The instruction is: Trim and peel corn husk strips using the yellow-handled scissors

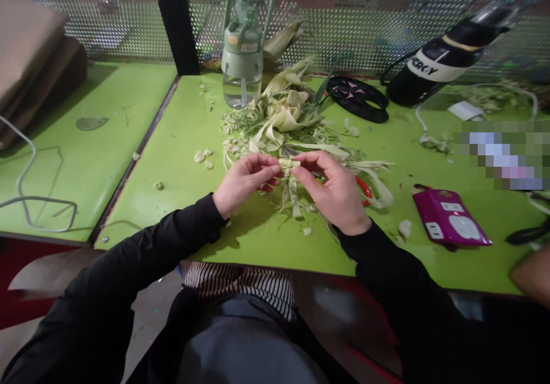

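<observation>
Above the front part of the green table, my left hand [253, 180] and my right hand [329, 186] meet. Both pinch a small pale-green folded leaf strip [287, 165], one end each. A ridged, braided-looking length hangs below it between the hands. Just behind lies a heap of pale leaves and shreds [286, 112], which look like husks. Beside my right hand, a red-orange handle [364, 189] shows, perhaps of scissors; my hand hides the rest. Loose leaf strips [378, 186] spread to its right.
A green water bottle [243, 57] stands behind the heap, near a perforated screen [137, 28]. Further right are a black patterned object [357, 98], a tilted black bottle [442, 60] and a purple power socket [451, 218]. Another person's arm [533, 274] rests at the right edge.
</observation>
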Demonstrator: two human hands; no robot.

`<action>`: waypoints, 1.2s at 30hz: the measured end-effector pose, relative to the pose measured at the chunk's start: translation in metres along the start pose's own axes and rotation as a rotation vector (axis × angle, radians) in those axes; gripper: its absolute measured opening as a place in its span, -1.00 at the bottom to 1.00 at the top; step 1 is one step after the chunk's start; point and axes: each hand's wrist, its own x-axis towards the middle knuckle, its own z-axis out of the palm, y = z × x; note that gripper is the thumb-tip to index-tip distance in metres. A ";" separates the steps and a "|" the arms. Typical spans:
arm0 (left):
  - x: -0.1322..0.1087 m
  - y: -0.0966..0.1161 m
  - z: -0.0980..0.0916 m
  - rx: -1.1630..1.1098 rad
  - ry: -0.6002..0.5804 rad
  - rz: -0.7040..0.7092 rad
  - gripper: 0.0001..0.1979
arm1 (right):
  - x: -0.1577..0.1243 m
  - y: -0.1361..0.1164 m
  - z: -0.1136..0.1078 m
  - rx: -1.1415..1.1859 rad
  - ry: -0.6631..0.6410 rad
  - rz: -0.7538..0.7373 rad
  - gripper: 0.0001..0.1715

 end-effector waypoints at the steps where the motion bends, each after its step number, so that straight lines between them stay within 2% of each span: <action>1: 0.000 0.000 0.000 0.016 -0.017 -0.014 -0.89 | 0.000 -0.001 0.000 -0.007 0.007 -0.006 -0.80; 5: -0.002 -0.001 -0.002 0.064 -0.093 0.001 -0.79 | -0.002 -0.001 0.002 -0.018 0.011 -0.027 -0.82; 10: 0.001 -0.005 -0.005 0.079 -0.091 0.172 -0.76 | -0.002 0.003 0.002 -0.041 -0.002 -0.052 -0.82; 18: 0.002 -0.006 -0.009 0.140 -0.083 0.253 -0.75 | -0.003 0.000 0.002 -0.048 -0.036 -0.035 -0.82; 21: 0.001 -0.005 -0.009 0.138 -0.086 0.218 -0.77 | -0.003 0.000 0.003 0.000 -0.040 -0.004 -0.82; 25: 0.001 -0.003 -0.008 0.081 -0.081 0.138 -0.80 | -0.002 0.002 0.002 0.177 -0.023 0.096 -0.80; 29: 0.000 0.001 -0.008 0.053 -0.042 0.177 -0.78 | 0.001 0.004 0.002 0.278 -0.006 0.184 -0.78; 33: -0.001 0.003 -0.007 0.076 -0.005 0.101 -0.77 | 0.001 0.005 0.003 0.251 0.010 0.145 -0.78; 36: 0.000 0.001 -0.005 0.071 -0.080 0.076 -0.68 | -0.003 0.005 0.004 0.116 0.079 0.012 -0.83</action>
